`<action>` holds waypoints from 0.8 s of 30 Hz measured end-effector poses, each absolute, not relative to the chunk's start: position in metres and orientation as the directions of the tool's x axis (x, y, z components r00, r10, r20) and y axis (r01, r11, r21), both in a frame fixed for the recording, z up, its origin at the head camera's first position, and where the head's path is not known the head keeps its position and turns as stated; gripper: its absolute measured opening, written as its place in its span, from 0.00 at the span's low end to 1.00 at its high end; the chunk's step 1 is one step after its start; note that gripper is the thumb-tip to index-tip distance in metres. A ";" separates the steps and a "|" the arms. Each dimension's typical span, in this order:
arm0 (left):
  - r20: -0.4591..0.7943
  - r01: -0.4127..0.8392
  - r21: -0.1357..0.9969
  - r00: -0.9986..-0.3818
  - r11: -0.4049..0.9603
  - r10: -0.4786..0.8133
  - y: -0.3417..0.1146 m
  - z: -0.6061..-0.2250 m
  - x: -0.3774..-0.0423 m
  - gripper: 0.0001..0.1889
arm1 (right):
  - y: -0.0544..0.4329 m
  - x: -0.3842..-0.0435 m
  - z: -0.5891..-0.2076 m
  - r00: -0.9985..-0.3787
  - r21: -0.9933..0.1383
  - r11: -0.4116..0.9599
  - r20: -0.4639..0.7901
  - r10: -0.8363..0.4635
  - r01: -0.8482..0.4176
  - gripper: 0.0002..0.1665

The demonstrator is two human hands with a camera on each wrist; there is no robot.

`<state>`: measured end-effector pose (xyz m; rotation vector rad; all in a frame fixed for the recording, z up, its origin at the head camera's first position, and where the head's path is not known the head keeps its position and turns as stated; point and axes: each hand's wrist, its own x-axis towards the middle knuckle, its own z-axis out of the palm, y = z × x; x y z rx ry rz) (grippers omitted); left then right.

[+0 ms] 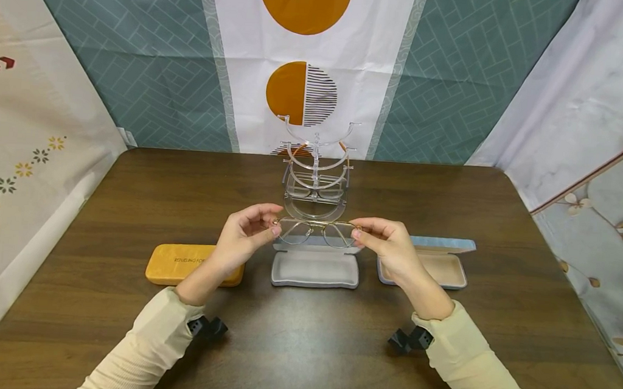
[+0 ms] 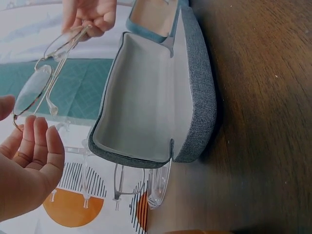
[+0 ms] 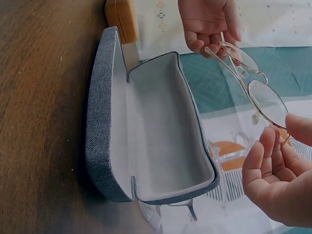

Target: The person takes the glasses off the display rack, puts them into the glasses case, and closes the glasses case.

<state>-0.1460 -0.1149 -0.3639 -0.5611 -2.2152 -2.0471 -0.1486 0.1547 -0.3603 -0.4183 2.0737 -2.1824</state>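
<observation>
A pair of thin gold-rimmed eyeglasses (image 1: 317,223) is held up level, its arms folded behind the lenses (image 2: 33,90). My left hand (image 1: 248,232) pinches one end of the frame between thumb and fingers. At the other end, my right hand (image 1: 387,246) pinches the frame the same way. Below and just behind the glasses, a grey fabric-covered glasses case (image 1: 315,271) lies open on the table, its pale lining (image 3: 161,126) bare. The glasses hide part of its raised lid.
Behind the case stands a clear tiered display stand (image 1: 316,167) with eyeglasses on it. A closed yellow case (image 1: 166,262) lies to the left, partly behind my left wrist. An open blue case (image 1: 443,269) lies to the right. A patterned cloth (image 1: 441,76) hangs beyond the wooden table (image 1: 299,352).
</observation>
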 end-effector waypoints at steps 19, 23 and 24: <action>0.339 0.439 0.860 -0.873 0.260 0.350 -0.109 -0.341 -0.131 0.30 | 0.154 -0.150 -0.360 -0.965 -0.997 -0.041 0.072 -0.251 -0.064 0.16; 0.417 0.525 0.801 -0.834 0.287 0.361 -0.108 -0.341 -0.131 0.28 | 0.154 -0.149 -0.358 -0.967 -0.998 -0.039 0.057 -0.246 -0.049 0.17; 0.434 0.542 0.789 -0.825 0.290 0.362 -0.108 -0.342 -0.131 0.28 | 0.154 -0.149 -0.358 -0.968 -0.998 -0.036 0.056 -0.246 -0.048 0.17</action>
